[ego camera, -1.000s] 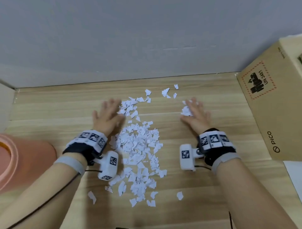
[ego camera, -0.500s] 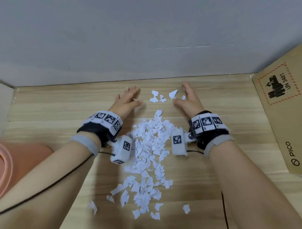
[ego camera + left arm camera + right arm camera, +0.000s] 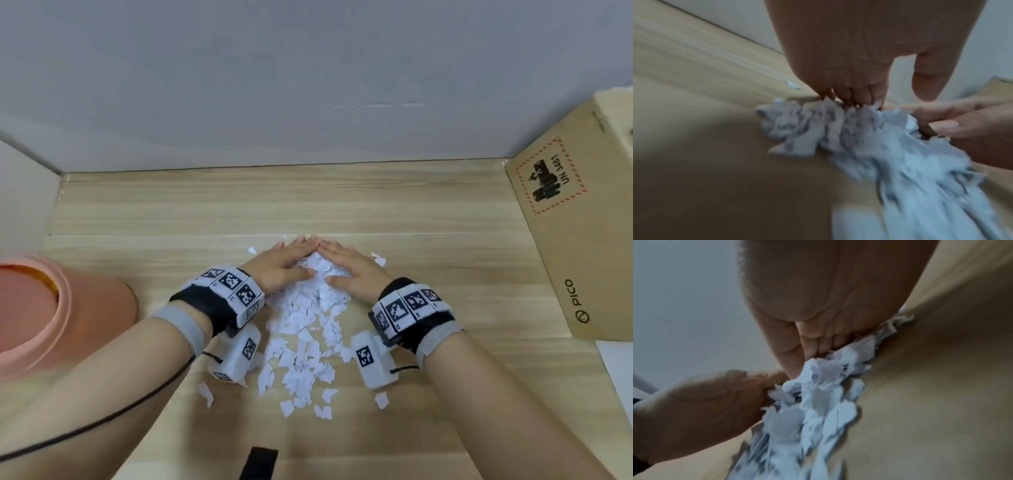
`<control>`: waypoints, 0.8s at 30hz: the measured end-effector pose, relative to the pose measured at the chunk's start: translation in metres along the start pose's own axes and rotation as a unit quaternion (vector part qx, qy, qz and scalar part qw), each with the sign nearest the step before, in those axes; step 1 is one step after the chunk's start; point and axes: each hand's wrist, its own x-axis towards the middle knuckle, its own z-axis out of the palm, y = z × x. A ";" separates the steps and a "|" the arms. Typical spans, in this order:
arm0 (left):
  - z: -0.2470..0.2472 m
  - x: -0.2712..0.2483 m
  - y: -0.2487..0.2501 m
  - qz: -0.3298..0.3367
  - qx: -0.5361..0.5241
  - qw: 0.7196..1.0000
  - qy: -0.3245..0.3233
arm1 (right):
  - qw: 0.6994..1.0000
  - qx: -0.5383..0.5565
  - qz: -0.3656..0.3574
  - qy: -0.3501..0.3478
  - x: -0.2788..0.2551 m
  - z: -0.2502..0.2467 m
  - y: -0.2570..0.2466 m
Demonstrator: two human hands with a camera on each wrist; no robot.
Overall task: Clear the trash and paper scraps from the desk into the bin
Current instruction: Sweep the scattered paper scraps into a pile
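Cupping the far end of the paper scraps [image 3: 305, 329], the left hand [image 3: 281, 263] and right hand [image 3: 349, 269] lie flat-fingered on the wooden worktop [image 3: 445, 212], fingertips touching at the far side, holding nothing. The scraps trail toward the near edge. The pink bin [image 3: 37, 308] stands at the left, a cardboard box [image 3: 582, 240] at the right.

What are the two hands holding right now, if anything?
Nothing is gripped. The left hand and right hand lie flat, fingertips meeting, pressing on the far end of the paper scraps on the desk.
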 end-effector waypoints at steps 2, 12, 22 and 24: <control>0.021 -0.019 -0.002 -0.005 0.002 1.000 -0.007 | 1.000 0.006 0.000 -0.004 -0.020 0.019 -0.004; 0.051 -0.083 -0.023 -0.022 -0.116 0.975 0.187 | 0.951 0.183 0.049 0.246 -0.061 0.046 0.010; 0.023 -0.061 -0.010 -0.083 -0.029 0.993 0.085 | 0.997 0.067 0.026 0.034 -0.054 0.060 -0.004; 0.027 -0.065 -0.003 -0.053 -0.051 0.995 0.071 | 0.993 0.116 0.011 -0.013 -0.058 0.066 -0.006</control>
